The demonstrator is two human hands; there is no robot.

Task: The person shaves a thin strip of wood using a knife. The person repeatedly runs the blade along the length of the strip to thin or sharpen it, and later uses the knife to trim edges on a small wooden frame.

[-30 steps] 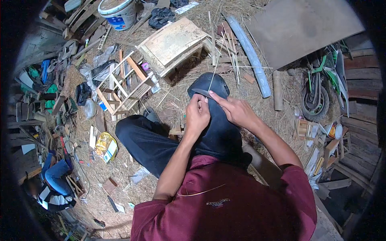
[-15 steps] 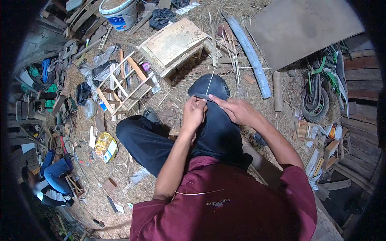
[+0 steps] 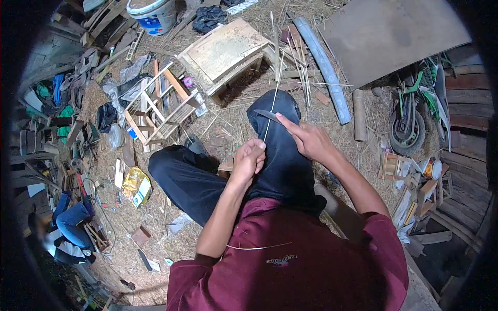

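My left hand point(image 3: 249, 159) is closed around the near end of a thin pale strip point(image 3: 277, 92), which looks like split bamboo or cane. The strip runs away from me over my raised right knee point(image 3: 282, 160) and past it. In my right hand point(image 3: 310, 141) is a knife, its handle mostly hidden by the fingers. The index finger stretches along the back of the dark blade point(image 3: 268, 115), which lies across the strip above the knee. A short gap separates the blade from my left hand.
A low wooden bench point(image 3: 223, 52) stands ahead, with a slatted wooden frame point(image 3: 161, 106) to its left. Thin sticks and a grey pole point(image 3: 324, 72) lie ahead right. A green motorbike point(image 3: 410, 114) stands right. Another person point(image 3: 72, 225) is low at far left.
My left hand has drawn back toward me and slightly down, widening the gap to the knife. The blade has tilted and sits a little farther from me along the strip.
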